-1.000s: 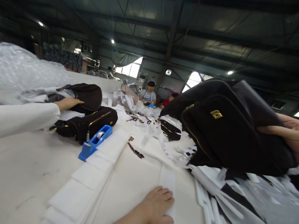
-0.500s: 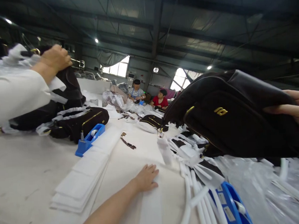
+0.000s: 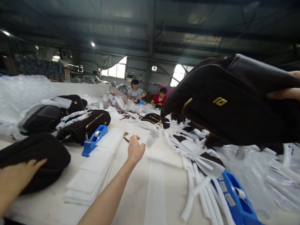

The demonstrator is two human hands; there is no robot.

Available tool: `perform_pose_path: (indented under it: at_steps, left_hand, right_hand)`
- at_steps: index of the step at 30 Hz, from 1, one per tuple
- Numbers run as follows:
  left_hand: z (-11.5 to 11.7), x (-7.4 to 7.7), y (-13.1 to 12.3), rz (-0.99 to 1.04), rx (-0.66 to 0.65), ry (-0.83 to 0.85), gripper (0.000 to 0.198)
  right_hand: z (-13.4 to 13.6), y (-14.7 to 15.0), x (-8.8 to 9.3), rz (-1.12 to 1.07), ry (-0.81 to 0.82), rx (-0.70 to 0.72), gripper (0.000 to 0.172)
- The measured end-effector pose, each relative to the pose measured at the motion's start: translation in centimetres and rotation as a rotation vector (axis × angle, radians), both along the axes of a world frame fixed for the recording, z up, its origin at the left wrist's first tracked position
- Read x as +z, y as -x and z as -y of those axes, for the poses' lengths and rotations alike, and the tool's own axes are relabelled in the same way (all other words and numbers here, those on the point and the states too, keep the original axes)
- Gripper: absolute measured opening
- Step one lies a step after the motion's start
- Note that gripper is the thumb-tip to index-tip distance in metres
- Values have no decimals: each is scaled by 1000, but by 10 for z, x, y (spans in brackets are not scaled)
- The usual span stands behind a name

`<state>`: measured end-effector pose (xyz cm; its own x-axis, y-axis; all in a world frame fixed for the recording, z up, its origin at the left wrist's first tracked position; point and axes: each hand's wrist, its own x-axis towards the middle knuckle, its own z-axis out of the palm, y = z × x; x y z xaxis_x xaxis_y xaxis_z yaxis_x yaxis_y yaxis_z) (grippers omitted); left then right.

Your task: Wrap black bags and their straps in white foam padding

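My right hand (image 3: 296,89) at the right edge is shut on a black bag (image 3: 230,105) with a gold logo and gold zip, held up above the table. My left hand (image 3: 135,149) hovers just over the white table (image 3: 39,205) near the middle, fingers loosely apart and holding nothing I can see. Beside its fingertips rises the end of a white foam strip (image 3: 151,136); a long strip (image 3: 153,199) lies flat under my forearm. At the lower left another person's hand (image 3: 17,173) rests on a second black bag (image 3: 41,155).
A stack of white foam pads (image 3: 92,172) lies left of my arm, with a blue tape dispenser (image 3: 94,139) and two more black bags (image 3: 85,124) behind it. Loose foam strips (image 3: 200,163), clear plastic and another blue dispenser (image 3: 236,203) fill the right. Two people (image 3: 149,95) sit far back.
My left hand lifted off the flat strip and moved forward. The other person lifted a black bag and set it down at the lower left. My right hand raised its bag a little.
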<state>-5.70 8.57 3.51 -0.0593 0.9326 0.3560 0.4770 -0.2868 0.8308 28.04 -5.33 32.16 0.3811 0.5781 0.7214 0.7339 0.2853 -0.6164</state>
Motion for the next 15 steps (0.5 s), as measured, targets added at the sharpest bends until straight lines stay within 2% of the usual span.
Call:
perform_pose_path:
  at_steps: [2, 5, 7, 9, 12, 15]
  left_hand:
    - [8, 12, 5, 49, -120, -48, 52]
    - [25, 27, 4, 216, -491, -27, 80]
    - [35, 34, -1, 310, -652, 13, 83]
    - [44, 40, -5, 356, -639, -20, 70]
    - [51, 55, -1, 397, -482, -117, 46]
    - [51, 81, 18, 401, -375, -210, 41]
  right_hand:
    - [6, 13, 2, -106, 13, 18, 57]
    - [11, 31, 5, -82, -57, 62, 39]
    - [10, 39, 7, -36, -88, 118, 30]
    - [5, 43, 8, -28, -100, 198, 23]
    - [-4, 40, 8, -78, -145, 347, 22]
    - [-11, 36, -5, -225, -262, 502, 25]
